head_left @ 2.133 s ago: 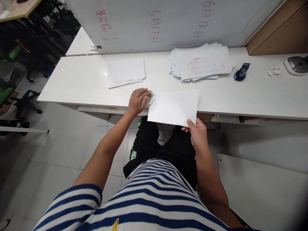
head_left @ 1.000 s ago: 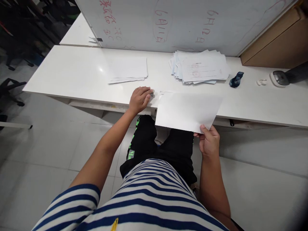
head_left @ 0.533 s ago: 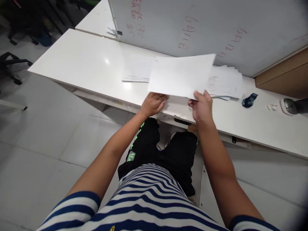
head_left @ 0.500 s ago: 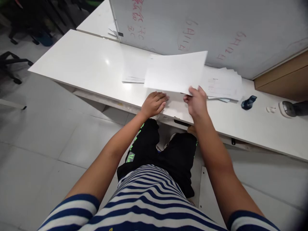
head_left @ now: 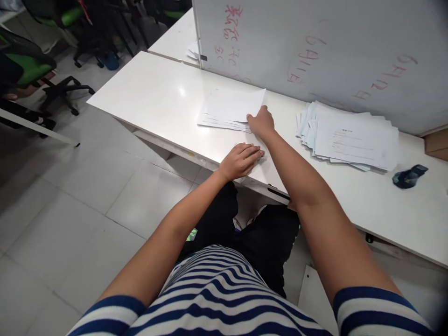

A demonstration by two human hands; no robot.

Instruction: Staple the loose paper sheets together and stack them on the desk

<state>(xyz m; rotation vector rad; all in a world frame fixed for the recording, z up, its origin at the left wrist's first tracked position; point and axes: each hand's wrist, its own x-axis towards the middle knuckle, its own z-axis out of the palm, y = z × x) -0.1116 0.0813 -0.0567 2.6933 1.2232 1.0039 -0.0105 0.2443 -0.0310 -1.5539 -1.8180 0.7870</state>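
Observation:
My right hand (head_left: 262, 122) reaches across the white desk (head_left: 150, 93) to a small neat stack of blank white sheets (head_left: 231, 106). Its fingers are closed on the near right corner of the top sheet, which lies flat on the stack. My left hand (head_left: 241, 161) rests palm down at the desk's front edge, fingers stretched out flat and close together. Nothing shows in it; whatever may lie under the palm is hidden.
A loose, fanned pile of printed papers (head_left: 350, 140) lies to the right. A dark blue object (head_left: 408, 176) sits further right. A whiteboard with red writing (head_left: 315, 46) stands along the back of the desk. Green office chairs (head_left: 31, 70) stand on the tiled floor at left.
My right hand carried the white sheet from the desk's front edge up and left, then laid it on the blank stack. My left hand flattened out at the edge. The view swung left.

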